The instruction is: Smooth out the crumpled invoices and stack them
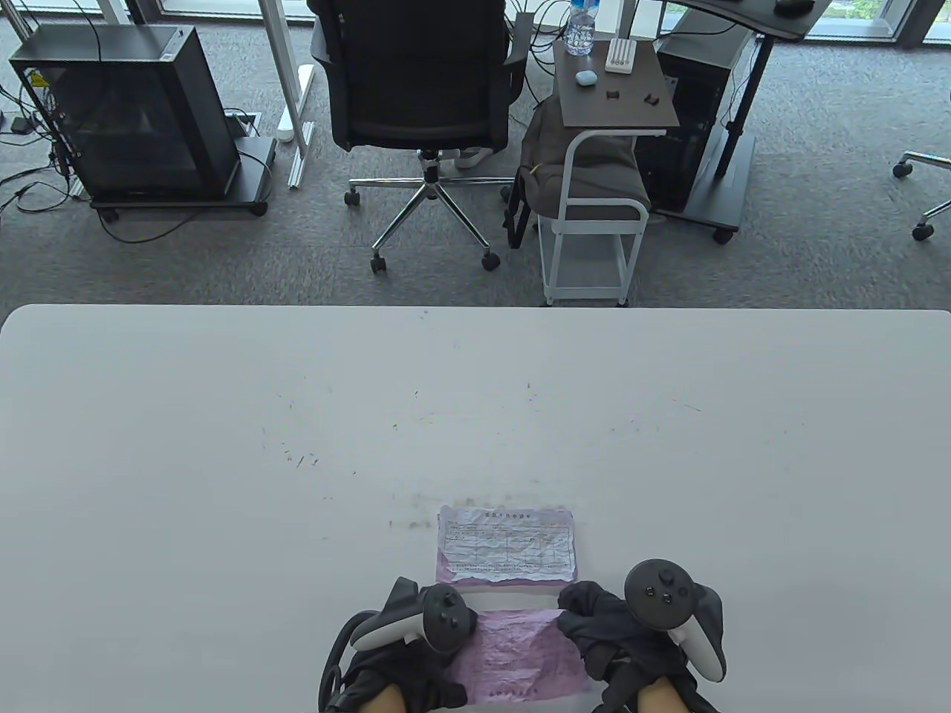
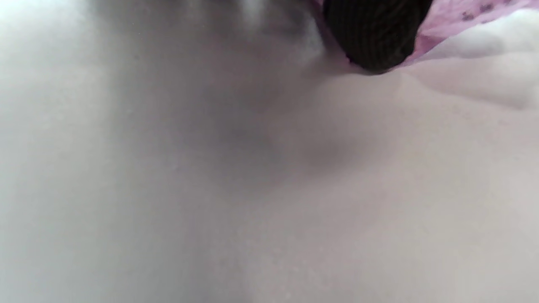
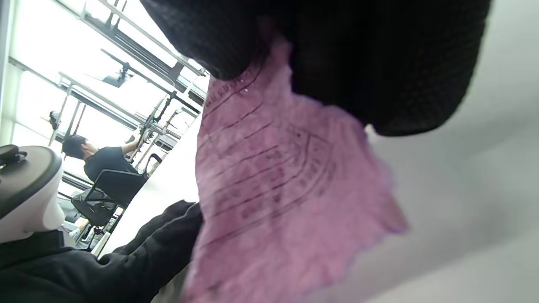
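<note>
Table view: both hands, left hand (image 1: 416,631) and right hand (image 1: 617,631), pinch a pink invoice (image 1: 520,653) at the table's (image 1: 223,445) near edge; pulling evenly outward should smooth creases.

grey carpet (image 1: 817,245), black office chair (image 1: 420,82), windows (image 3: 38,84)

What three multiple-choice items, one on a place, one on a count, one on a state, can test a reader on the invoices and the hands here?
1. Where does the flat invoice lie?
A. beyond the hands
B. at the table's far left corner
C. on the chair

2. How many invoices show on the table?
A. two
B. four
C. six

3. What is the right hand doing?
A. resting flat and empty
B. pinching the pink invoice
C. holding a bottle

Key: 1 A, it lies just past both hands; 2 A, one flat, one held between the left hand and the right; 3 B, the right wrist view shows fingers pinching the pink paper.
</note>
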